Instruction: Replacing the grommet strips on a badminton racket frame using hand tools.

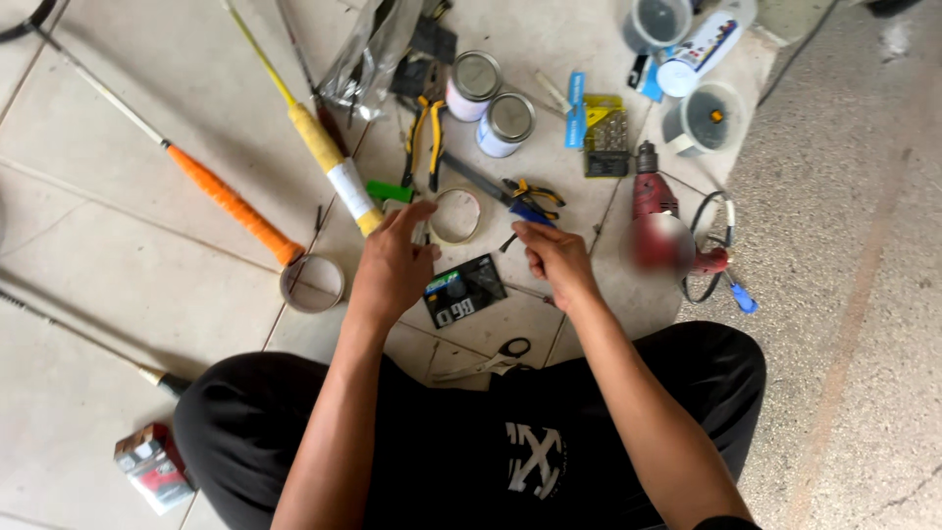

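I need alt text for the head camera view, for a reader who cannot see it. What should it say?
Seen from above, a seated person's left hand and right hand hover over a tiled floor, near a tape roll and a small black packet. Around lie racket handles in orange and yellow, pliers, two tins, scissors and a red drill.

Orange racket grip point(231, 206), yellow racket grip point(319, 142) beside it, red drill point(655, 211), yellow-black pliers point(424, 137), black packet point(464, 290) below my fingers point(417, 218), my trousers point(461, 442) black.
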